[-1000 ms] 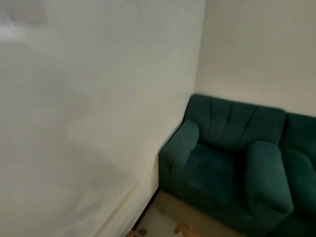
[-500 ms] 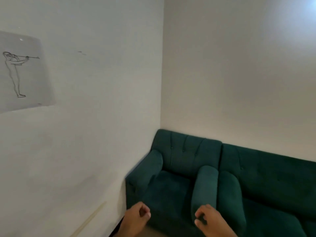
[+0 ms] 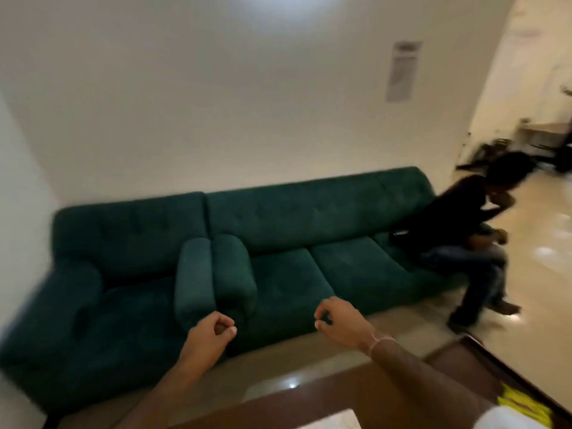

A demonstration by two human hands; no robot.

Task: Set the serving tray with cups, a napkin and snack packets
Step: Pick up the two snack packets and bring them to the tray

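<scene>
Your view swings right off the corner wall and down along the green sofa [image 3: 278, 258], and a dark table edge [image 3: 356, 394] comes into the bottom of the frame.

That brings you to the work surface, I judge, though nothing is set yet: yellow packets [image 3: 523, 407], probably the snacks, lie at the lower right on the table, with something white beside them that is too cropped to name; no tray or cups show. Your left hand [image 3: 210, 332] and right hand [image 3: 340, 320] float at lower centre, fingers loosely curled, both empty. A seated person [image 3: 458, 230] occupies the sofa's right end.
</scene>
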